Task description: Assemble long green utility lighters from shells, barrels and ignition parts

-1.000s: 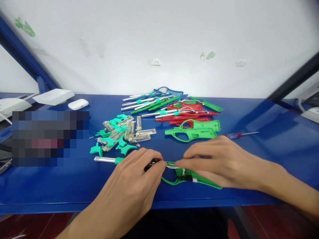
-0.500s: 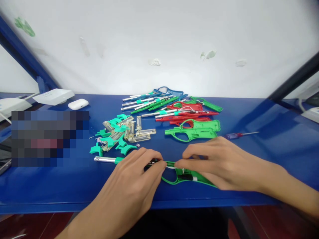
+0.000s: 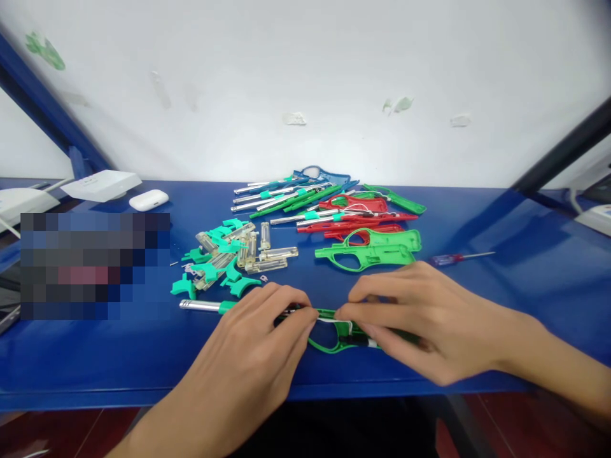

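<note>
A green lighter casing (image 3: 326, 345) with a metal tube (image 3: 200, 306) at its left end lies near the table's front edge. My left hand (image 3: 258, 350) is closed on the casing's middle, thumb and forefinger pinched beside a white wire (image 3: 334, 320). On the right part of the same casing my right hand (image 3: 420, 318) has its fingers bent, the forefinger tip at the wire's upper side. A black piece (image 3: 353, 340) shows inside the casing below the wire. My right palm hides the casing's right end.
Teal triggers (image 3: 245, 285) and clear fuel tanks (image 3: 273, 265) are heaped left of centre. Behind the hands are a light green casing (image 3: 389, 245), red casings (image 3: 353, 226) and blue casings (image 3: 329, 175). A screwdriver (image 3: 449, 259) lies right; a white case (image 3: 149, 200) stands left.
My right thumb and palm have moved down and now cover more of the casing's right end. My left hand has hardly moved.
</note>
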Tool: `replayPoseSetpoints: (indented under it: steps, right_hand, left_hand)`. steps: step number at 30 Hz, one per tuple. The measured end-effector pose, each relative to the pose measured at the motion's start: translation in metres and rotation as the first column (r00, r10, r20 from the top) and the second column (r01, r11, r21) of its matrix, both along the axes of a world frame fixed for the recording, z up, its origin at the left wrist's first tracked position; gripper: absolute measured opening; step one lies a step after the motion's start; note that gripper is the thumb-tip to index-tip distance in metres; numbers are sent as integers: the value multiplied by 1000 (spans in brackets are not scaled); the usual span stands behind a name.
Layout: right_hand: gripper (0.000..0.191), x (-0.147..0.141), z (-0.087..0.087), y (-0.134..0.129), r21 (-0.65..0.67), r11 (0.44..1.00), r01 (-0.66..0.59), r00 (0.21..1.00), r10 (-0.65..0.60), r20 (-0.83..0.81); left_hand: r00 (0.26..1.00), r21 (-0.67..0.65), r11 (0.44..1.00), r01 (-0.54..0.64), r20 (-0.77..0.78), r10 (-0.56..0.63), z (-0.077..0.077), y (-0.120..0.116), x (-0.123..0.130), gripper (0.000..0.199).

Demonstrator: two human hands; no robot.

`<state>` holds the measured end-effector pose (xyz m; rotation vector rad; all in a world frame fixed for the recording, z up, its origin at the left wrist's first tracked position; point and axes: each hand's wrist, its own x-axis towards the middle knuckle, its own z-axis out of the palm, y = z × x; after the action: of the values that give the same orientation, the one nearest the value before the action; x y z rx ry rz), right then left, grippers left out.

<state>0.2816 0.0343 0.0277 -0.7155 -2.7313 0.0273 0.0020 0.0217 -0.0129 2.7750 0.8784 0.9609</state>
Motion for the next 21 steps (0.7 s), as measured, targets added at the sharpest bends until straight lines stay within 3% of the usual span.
replayPoseSetpoints:
  steps: [3, 8, 14, 17, 21]
  right_hand:
    - [31, 1, 5, 2, -64, 997, 40, 999, -41, -10]
    - [22, 1, 8, -12, 20, 980, 198, 973, -194, -122]
    - [24, -8, -19, -64, -63, 904, 423, 877, -426, -223]
    - [21, -10, -30, -71, -84, 901, 426, 855, -432, -288]
    - [12, -9, -32, -63, -106, 915, 389, 838, -399, -371]
  left_hand:
    - [1000, -21, 1000, -3, 2, 3, -1, 0, -2, 19]
    - [1000, -51, 999, -8, 9, 9, -4, -1, -4, 27]
    - [1000, -46, 999, -9, 17, 10, -2, -1, -5, 23]
    - [1000, -53, 998, -15, 19, 16, -2, 1, -5, 23]
    - [1000, -78, 997, -25, 11, 26, -3, 1, -5, 25]
